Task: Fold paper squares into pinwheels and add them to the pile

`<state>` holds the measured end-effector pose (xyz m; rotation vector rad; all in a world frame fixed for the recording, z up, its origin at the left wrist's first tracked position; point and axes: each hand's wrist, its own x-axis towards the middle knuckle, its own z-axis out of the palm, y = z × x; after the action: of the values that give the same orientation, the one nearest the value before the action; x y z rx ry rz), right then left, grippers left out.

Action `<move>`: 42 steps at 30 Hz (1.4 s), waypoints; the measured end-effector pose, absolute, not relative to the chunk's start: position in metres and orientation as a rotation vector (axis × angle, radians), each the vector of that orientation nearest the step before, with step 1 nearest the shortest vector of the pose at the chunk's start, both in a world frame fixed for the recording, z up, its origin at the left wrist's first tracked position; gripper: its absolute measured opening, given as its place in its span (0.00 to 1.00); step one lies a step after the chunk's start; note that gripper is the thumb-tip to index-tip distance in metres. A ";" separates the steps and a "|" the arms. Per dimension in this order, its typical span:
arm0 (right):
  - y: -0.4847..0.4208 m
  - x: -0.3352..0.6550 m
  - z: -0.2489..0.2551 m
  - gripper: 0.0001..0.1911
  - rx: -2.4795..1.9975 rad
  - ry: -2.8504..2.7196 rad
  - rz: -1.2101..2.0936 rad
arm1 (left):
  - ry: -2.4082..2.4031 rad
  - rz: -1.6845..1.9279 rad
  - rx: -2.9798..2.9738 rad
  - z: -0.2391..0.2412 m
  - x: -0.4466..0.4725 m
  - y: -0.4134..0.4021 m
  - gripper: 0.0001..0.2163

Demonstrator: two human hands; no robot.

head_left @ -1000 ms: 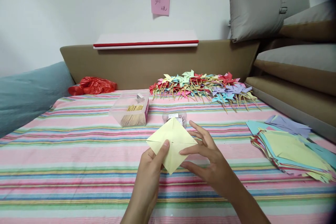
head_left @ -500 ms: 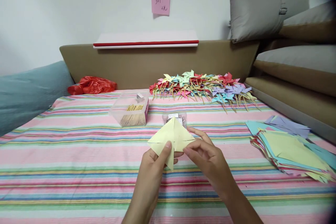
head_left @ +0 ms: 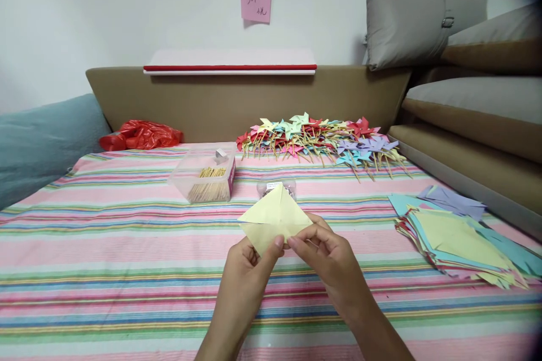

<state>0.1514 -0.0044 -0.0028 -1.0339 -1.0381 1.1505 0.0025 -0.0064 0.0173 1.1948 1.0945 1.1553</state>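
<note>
A pale yellow square of paper (head_left: 277,214), slit inward from its corners, is held up by both hands, one corner pointing away from me. My left hand (head_left: 252,262) pinches its lower left edge, thumb on top and fingers underneath. On the lower right edge, my right hand (head_left: 328,251) grips with thumb and fingertips close to the left thumb. The fingers behind the sheet are partly hidden. Just beyond the paper stands a small clear container (head_left: 289,185) with a white label; the paper covers part of it, and its dark contents are too small to name.
A clear plastic box (head_left: 178,177) of wooden sticks stands left of centre. Many paper pinwheels (head_left: 305,135) lie heaped at the back. To the right is a stack of coloured paper sheets (head_left: 461,237). A red plastic bag (head_left: 152,134) lies back left; cushions (head_left: 478,113) line the right side.
The paper's near corner, hanging down in a point before, is no longer visible under the thumbs. My left thumb has slid down and right, and the hands are closer together. The view shifted slightly.
</note>
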 end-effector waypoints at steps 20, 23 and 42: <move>-0.008 0.148 0.002 0.21 -0.817 -0.860 1.097 | 1.125 1.178 1.239 0.021 0.002 -0.009 0.10; -0.008 0.156 0.009 0.23 -0.877 -0.867 1.210 | 1.041 1.136 1.254 0.025 0.002 -0.010 0.14; -0.010 0.144 -0.002 0.22 -0.978 -0.663 1.343 | 0.941 1.094 1.021 0.021 0.006 -0.004 0.20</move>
<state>0.1435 -0.0105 -0.0018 -0.9781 -0.6633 1.3426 0.0063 -0.0044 0.0208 1.0211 0.9410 1.0937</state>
